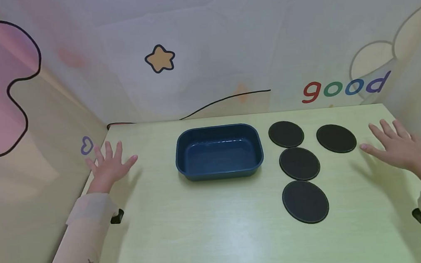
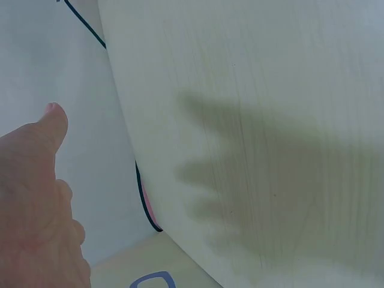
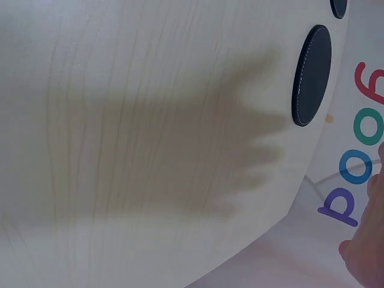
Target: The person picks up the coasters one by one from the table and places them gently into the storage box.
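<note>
Currently both hands hover flat, fingers spread, holding nothing. Left hand (image 1: 109,165) is well left of the blue tray (image 1: 220,170); right hand (image 1: 397,146) is far right of it, just beside the outermost of four black discs (image 1: 336,138).

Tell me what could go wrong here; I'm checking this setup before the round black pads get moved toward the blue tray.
The far-right pad lies near the table's right edge, so a sweep of the right hand might knock it off. The three other pads lie close together; picking one could nudge another.
</note>
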### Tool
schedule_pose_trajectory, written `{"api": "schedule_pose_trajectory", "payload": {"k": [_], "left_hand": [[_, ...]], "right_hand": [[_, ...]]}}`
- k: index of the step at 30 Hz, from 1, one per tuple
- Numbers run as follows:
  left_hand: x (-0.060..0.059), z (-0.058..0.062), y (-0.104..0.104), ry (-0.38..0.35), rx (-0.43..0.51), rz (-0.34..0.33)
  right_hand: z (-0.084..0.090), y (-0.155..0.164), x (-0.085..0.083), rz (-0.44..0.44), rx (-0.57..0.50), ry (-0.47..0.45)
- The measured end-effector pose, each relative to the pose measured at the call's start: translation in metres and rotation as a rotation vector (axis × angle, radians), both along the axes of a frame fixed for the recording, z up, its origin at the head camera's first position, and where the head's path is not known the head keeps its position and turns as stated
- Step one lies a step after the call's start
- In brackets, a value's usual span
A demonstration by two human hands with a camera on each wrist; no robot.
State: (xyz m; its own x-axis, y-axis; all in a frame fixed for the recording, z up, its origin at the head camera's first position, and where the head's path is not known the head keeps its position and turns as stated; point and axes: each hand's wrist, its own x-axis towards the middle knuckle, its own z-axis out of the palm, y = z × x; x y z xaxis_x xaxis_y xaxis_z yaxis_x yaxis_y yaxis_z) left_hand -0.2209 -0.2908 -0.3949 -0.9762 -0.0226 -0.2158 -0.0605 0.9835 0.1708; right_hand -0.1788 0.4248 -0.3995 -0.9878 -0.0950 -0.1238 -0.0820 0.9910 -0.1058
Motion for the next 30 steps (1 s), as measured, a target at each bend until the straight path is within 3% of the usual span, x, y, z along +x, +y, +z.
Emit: {"api": "schedule_pose_trajectory", "payload": {"k": [30], "left_hand": [[0.0059,0.0015,0.0,-0.073,0.018,0.023]], "right_hand": [[-0.0087,-0.0012,0.0047,-0.019,-0.022,-0.062]]}}
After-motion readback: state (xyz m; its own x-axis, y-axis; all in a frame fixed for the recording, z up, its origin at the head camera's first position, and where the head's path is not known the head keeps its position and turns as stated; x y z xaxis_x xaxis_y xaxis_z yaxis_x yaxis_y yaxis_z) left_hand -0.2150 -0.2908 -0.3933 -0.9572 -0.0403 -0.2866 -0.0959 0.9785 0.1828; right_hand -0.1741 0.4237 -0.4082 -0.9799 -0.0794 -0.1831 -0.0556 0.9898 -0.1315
